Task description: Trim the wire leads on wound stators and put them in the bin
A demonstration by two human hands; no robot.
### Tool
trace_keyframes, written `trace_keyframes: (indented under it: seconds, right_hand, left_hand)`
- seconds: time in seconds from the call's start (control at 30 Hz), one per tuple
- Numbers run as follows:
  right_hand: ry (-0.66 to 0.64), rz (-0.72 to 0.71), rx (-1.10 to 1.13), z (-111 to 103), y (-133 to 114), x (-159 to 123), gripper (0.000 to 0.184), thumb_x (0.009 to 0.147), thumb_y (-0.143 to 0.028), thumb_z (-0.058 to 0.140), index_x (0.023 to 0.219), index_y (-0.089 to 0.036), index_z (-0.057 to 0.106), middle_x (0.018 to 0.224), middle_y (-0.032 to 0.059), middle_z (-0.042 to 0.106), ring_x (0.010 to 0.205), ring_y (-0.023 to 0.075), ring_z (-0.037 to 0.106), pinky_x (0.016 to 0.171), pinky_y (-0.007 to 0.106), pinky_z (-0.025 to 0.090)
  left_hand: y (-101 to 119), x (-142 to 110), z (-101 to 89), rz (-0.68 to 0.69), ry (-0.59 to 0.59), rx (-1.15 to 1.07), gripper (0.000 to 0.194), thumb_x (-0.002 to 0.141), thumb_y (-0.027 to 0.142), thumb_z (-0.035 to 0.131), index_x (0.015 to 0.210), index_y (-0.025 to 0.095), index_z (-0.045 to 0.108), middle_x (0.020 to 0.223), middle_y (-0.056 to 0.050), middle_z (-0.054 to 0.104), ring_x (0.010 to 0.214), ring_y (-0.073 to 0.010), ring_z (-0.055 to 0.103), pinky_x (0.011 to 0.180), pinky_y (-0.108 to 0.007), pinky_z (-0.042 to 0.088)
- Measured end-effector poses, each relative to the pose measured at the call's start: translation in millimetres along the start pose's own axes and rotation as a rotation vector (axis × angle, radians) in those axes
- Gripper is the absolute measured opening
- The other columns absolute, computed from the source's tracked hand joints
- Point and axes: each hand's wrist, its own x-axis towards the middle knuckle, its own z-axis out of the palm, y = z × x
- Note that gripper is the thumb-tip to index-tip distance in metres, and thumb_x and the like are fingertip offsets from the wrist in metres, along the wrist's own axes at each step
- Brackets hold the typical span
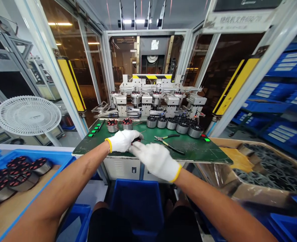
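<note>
My left hand (123, 140), in a white glove with a yellow cuff, is closed round a motor stator (137, 138) near the green tabletop's front edge. Most of that stator is hidden by the gloves. Slightly blurred, my right hand (157, 161) in a matching glove has its fingers pressed together against the stator; whatever they grip is hidden. Behind my left hand stand two stators with red windings (112, 126). Several bare dark-topped stators (171, 123) form a row to the right. Wire cutters (169, 143) with green-and-black handles lie beside my right hand.
A winding machine (150, 97) spans the table's back. Green button blocks (94, 130) sit at the left edge. At left is a blue tray (62, 168) of wound stators, with a white fan (29, 115) behind. A cardboard box (261, 191) of grey rings stands right; a blue bin (137, 208) lies below.
</note>
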Motion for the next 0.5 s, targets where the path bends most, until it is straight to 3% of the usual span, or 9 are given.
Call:
trace_keyframes:
  seconds: [0.2, 0.3, 0.4, 0.5]
  right_hand:
    - [0.095, -0.063, 0.038, 36, -24, 5, 0.037, 0.097, -0.02, 0.026, 0.125, -0.019, 0.05, 0.094, 0.0092, 0.063, 0.07, 0.0168, 0.055, 0.055, 0.029, 0.033]
    - [0.104, -0.047, 0.191, 35, -21, -1, 0.03, 0.095, -0.022, 0.034, 0.109, -0.021, 0.06, 0.082, 0.0058, 0.064, 0.068, 0.0166, 0.055, 0.057, 0.028, 0.034]
    - [0.232, 0.206, 0.576, 29, -3, 7, 0.028, 0.094, -0.028, 0.038, 0.101, -0.02, 0.064, 0.077, 0.0031, 0.064, 0.067, 0.014, 0.055, 0.062, 0.025, 0.038]
    - [0.302, 0.488, 1.026, 39, 23, 24, 0.028, 0.09, -0.025, 0.039, 0.086, -0.015, 0.065, 0.062, -0.001, 0.057, 0.056, 0.0105, 0.05, 0.055, 0.021, 0.037]
  left_hand:
    - [5, -4, -1.3, -0.042, 0.007, 0.042, 0.061, 0.067, 0.03, 0.063, 0.126, 0.027, 0.048, 0.122, -0.004, 0.06, 0.105, -0.0234, 0.061, 0.086, -0.029, 0.047]
    - [12, -5, -5.1, -0.031, 0.003, 0.085, 0.064, 0.067, 0.032, 0.063, 0.129, 0.03, 0.046, 0.125, -0.004, 0.056, 0.108, -0.0258, 0.058, 0.084, -0.032, 0.048]
    - [19, -7, -8.3, -0.01, -0.037, 0.078, 0.058, 0.069, 0.033, 0.061, 0.126, 0.03, 0.05, 0.12, -0.004, 0.057, 0.104, -0.0254, 0.059, 0.077, -0.031, 0.048]
    - [25, -8, -6.1, -0.05, -0.034, 0.07, 0.05, 0.071, 0.036, 0.06, 0.121, 0.029, 0.053, 0.118, -0.003, 0.057, 0.101, -0.0237, 0.059, 0.076, -0.031, 0.048]
